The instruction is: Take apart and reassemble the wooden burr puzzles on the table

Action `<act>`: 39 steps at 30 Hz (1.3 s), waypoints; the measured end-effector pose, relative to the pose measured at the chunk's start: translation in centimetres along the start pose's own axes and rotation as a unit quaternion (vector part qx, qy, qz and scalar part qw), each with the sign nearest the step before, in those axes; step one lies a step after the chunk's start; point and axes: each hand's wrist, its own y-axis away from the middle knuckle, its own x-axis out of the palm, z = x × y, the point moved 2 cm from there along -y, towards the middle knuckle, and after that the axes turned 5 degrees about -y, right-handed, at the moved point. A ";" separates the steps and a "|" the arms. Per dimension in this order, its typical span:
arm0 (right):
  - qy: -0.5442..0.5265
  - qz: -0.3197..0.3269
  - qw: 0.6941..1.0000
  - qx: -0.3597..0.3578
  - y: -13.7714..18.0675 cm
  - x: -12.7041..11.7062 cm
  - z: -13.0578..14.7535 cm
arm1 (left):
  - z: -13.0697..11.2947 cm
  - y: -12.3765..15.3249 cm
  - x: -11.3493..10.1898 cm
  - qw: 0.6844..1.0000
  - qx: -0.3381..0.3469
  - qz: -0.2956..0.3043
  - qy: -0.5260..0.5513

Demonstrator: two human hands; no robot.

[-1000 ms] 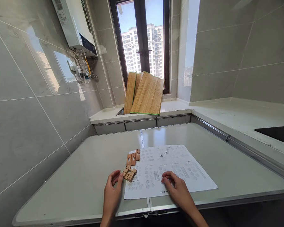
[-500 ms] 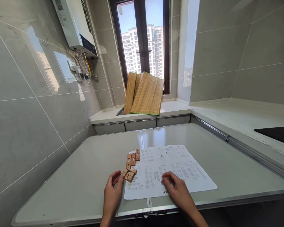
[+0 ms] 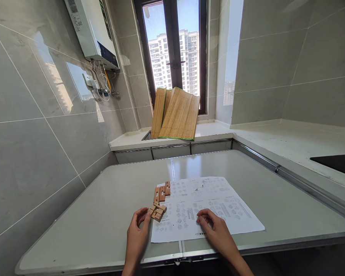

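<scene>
Near the front edge of the tabletop, left of its centre seam, your left hand is loosely cupped, with a gap between thumb and fingers and nothing visible inside. Your right hand curls over the front edge of a printed sheet; no object shows in it, but whether its fingertips pinch something small, I cannot tell.

Just beside your left fingertips, a cluster of light wooden pieces lies across the sheet's left edge; whether you touch it is unclear. Beyond, at the sheet's far left corner, reddish-brown slotted pieces lie in a stepped row.

For good handling, it would probably help to steady the cluster lightly with your left fingertips, lift single pieces with the right, and keep the sheet's small diagrams uncovered.

Both forearms come in over the front edge. Your left hand points nearly straight ahead, thumb side toward the cluster; your right slants inward, back upward, fingers aimed left.

Past the far edge, a folded bamboo mat stands on a white counter.
</scene>
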 end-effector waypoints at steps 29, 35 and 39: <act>-0.007 -0.017 1.000 -0.012 0.1 0.0 0.0 | -0.1 0.1 -0.1 1.000 -0.007 -0.005 0.001; 0.007 -0.005 1.000 -0.003 0.0 -0.1 -0.1 | -0.1 0.0 0.0 1.000 0.004 -0.001 0.001; 0.005 -0.004 1.000 -0.004 -0.1 0.0 -0.1 | 0.2 -0.2 0.0 1.000 0.003 0.001 -0.001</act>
